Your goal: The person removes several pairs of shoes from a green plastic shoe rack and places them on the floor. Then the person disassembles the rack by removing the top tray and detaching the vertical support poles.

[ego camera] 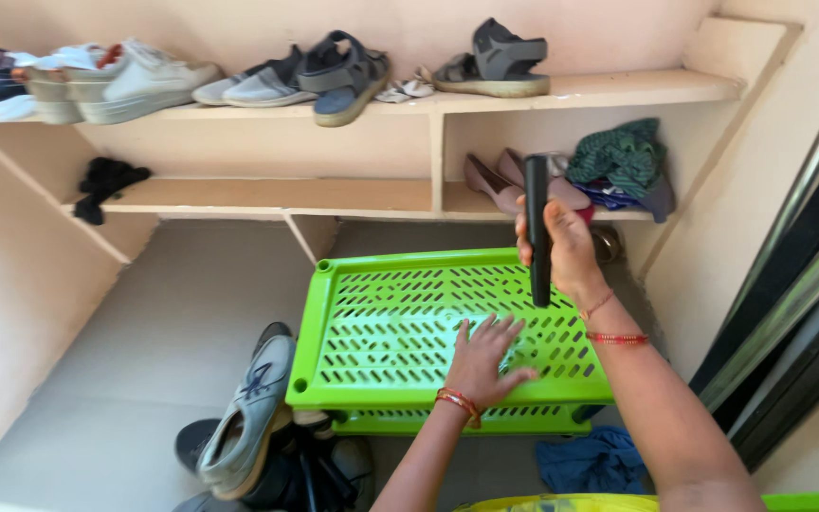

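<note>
My left hand [485,358] lies flat with fingers spread on the top of a bright green slotted plastic rack shelf [372,313] that stands on the floor. My right hand [561,248] is closed around a black tube-shaped rod [536,228], held upright above the shelf's far right part. A second green tier [447,419] shows just under the top one at the front.
Built-in wall shelves [277,194] hold sneakers [120,81], grey sandals [343,76], pink flats [500,185] and green cloth [623,156]. A grey shoe [248,417] and dark shoes lie left of the rack; blue cloth [594,462] lies at its right. A dark door frame [798,284] stands right.
</note>
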